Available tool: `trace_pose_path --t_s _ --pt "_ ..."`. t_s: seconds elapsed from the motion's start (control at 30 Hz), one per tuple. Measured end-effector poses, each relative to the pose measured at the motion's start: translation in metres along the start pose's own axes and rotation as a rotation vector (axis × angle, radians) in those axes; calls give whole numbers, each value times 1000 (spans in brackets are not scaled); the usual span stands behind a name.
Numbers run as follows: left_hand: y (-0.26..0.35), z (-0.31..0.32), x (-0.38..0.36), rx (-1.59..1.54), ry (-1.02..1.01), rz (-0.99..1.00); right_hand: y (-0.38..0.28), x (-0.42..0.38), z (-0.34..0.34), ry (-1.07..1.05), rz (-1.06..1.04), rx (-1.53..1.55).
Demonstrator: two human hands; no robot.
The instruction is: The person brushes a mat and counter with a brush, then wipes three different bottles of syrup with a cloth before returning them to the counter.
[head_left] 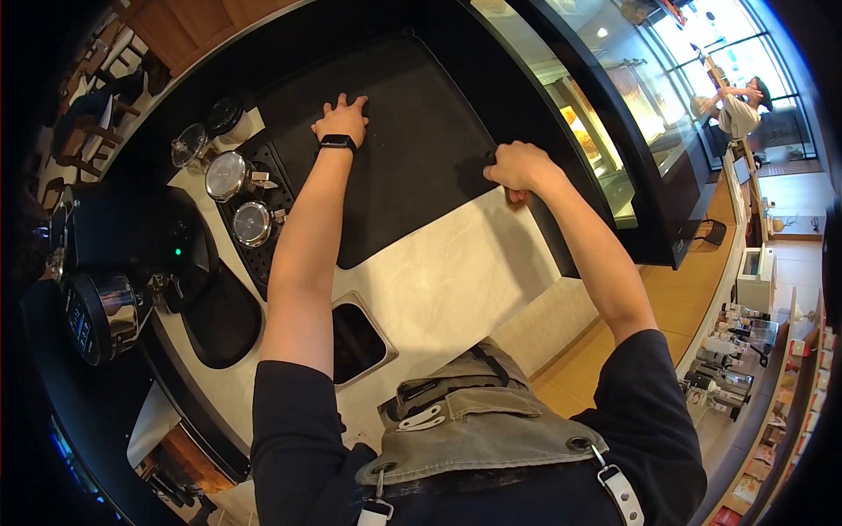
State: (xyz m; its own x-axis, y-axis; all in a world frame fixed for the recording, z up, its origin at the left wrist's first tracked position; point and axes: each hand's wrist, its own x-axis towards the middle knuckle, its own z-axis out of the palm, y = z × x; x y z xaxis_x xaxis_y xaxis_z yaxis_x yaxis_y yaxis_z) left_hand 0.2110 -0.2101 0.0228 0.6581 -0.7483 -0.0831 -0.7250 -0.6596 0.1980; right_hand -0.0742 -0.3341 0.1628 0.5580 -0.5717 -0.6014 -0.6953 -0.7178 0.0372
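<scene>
A large black mat (412, 140) lies over the back of the pale counter. My left hand (344, 121), with a dark watch on the wrist, rests on the mat with fingers spread. At the mat's right front corner is my right hand (524, 168), its fingers curled closed around the dark edge. The underside of that grip is partly hidden. Left of my left forearm, two round metal-rimmed tools (230, 175) with short handles sit on a black perforated tray (274, 180).
A black machine with a green light (178, 252) stands at the left. A dark rectangular inset (358, 342) is in the counter before me. A lit glass display case (605, 114) borders the right side. Another person (741, 105) is far off at upper right.
</scene>
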Motion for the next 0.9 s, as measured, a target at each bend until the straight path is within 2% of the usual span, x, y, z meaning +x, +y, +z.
trace_pose_path --t_s 0.1,0.2,0.23,0.33,0.37,0.43,0.5,0.6,0.63,0.73,0.87,0.9 --pt "-1 8 0 -12 9 -2 7 -2 4 347 -35 288" --pt "0 8 -5 47 0 7 18 2 28 302 -45 611" --pt "1 2 -6 74 -4 8 21 -6 31 216 23 419" --pt "5 -4 -7 94 -27 5 24 -37 17 102 36 439" --pt "3 0 -4 91 -33 2 24 -39 17 242 -46 459" --pt "4 0 -4 85 -29 0 13 -18 32 460 -184 731" --pt "2 2 -7 87 -23 0 10 -10 48 487 -251 854" --pt "0 9 -1 65 -29 -13 34 -32 41 38 -117 406" --pt "-2 10 1 38 -21 -12 33 -47 35 34 -122 472" --pt "-2 11 2 -20 5 -4 38 -28 44 322 -255 796" --pt "0 8 -11 -96 127 -7 31 -5 75 339 -341 760" --pt "-4 11 -8 -283 194 -13 28 -26 57 170 -286 633"
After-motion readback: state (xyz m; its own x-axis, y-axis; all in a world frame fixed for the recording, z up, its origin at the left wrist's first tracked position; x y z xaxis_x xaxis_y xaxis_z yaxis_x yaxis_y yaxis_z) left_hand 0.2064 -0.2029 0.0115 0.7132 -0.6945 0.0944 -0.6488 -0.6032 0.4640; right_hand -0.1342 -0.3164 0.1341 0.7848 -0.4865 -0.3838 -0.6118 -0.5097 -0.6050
